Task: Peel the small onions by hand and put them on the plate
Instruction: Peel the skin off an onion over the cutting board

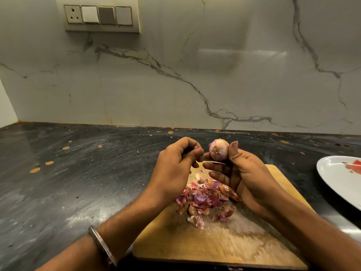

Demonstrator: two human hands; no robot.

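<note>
A small pale-pink onion is held up above the wooden cutting board, root end toward me. My right hand grips it between thumb and fingertips. My left hand sits just left of the onion with its fingers curled, pinching a thin strip of onion skin that runs toward the onion. A pile of purple and brown peels lies on the board under my hands. The white plate is at the right edge, partly out of view.
Dark stone counter with scattered orange specks stretches left and behind the board. A marble wall with a switch panel rises behind it. I wear a metal bangle on my left wrist.
</note>
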